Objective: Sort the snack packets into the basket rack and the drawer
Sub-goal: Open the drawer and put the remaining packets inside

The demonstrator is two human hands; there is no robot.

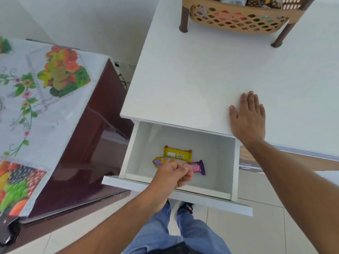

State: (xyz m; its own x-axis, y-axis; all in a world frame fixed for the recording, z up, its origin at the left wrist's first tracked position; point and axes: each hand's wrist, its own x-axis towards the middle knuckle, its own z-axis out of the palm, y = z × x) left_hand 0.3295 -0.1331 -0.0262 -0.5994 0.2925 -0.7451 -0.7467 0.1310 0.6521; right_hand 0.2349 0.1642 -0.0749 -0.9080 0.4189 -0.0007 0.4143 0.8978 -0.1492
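The white drawer [201, 151] is pulled out below the white table top. Inside lie three snack packets: a yellow one [177, 153], a yellow-and-purple one [161, 160] and a purple one [198, 167]. My left hand [174, 174] hovers over the drawer's front, fingers curled above the packets; whether it holds one I cannot tell. My right hand [248, 117] lies flat and open on the table top near its front edge. The tan basket rack [238, 17] with brown legs stands at the back of the table, with several packets inside.
A dark red cabinet [88, 143] with a fruit-print plastic cover [36, 99] stands close to the drawer's left side. My legs in blue jeans [176, 233] stand on the tiled floor just below the drawer front.
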